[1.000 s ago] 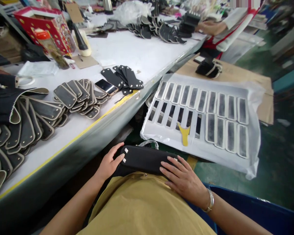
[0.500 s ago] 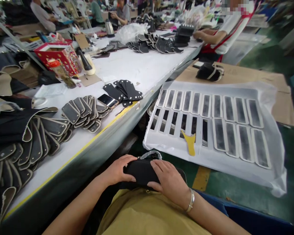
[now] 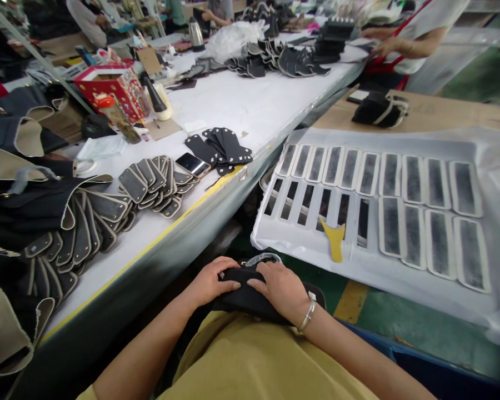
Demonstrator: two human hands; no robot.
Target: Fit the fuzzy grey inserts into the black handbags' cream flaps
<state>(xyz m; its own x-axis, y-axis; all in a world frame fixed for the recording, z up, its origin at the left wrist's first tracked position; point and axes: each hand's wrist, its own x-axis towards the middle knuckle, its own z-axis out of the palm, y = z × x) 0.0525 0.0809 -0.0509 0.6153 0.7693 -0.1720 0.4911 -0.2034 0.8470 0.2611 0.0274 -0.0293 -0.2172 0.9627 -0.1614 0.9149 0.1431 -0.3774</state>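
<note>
A black bag lies across my lap against the mustard-coloured shirt, with a plastic-wrapped handle at its far edge. My left hand grips its left end, thumb on the near face and fingers over the top. On the right half rests my right hand, thumb on the near side, fingers curled over the upper edge by the handle; their tips are hidden. Small white tabs show near both ends of the bag. Ahead, a white-covered board carries rows of dark, pale-edged panels and a yellow forked piece.
On the long white table at left lie fanned dark panels, black pieces with white tabs, a phone, a red box and stacked black bag bodies. A co-worker's arms are at the far right.
The view has turned slightly left, so the table and board sit further right. My right hand has shifted up toward the handle, and the bag has tipped, showing white tabs at its ends.
</note>
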